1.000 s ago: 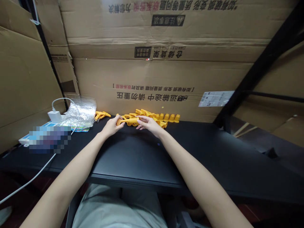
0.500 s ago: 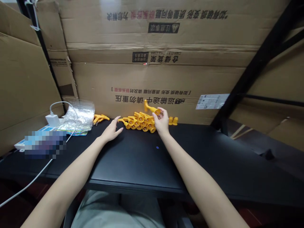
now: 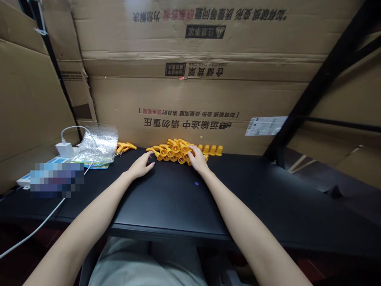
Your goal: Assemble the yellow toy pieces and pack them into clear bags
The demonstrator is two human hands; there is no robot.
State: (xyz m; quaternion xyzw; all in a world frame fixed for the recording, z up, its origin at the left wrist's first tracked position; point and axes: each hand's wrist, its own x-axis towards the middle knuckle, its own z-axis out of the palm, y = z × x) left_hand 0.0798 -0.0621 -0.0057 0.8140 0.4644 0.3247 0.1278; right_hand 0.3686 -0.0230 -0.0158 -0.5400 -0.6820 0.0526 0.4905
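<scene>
A pile of yellow plastic pieces (image 3: pixel 170 153), each with a hollow cup-shaped end and a narrower stem, lies against the cardboard at the back of the black table. My right hand (image 3: pixel 199 159) is at the pile's right end, its fingers curled round a yellow cup-ended piece (image 3: pixel 185 149) on top; the hand hides part of it. At the left end rests my left hand (image 3: pixel 140 165), thumb and fingers apart, its fingertips next to the outermost piece and nothing in its grasp. Whether those fingertips touch the piece, I cannot tell.
Several upright yellow cups (image 3: pixel 212 150) stand in a row right of the pile. Yellow handles (image 3: pixel 125 147) lie to its left, beside a clear plastic bag (image 3: pixel 99 143). A white charger (image 3: pixel 64 149) with a cable sits farther left. A blue speck (image 3: pixel 197 184) marks the black table (image 3: pixel 166 202).
My right hand has come down onto the pile, lowering the yellow piece it held above it. More of the upright cups behind it now show. The left hand has barely moved.
</scene>
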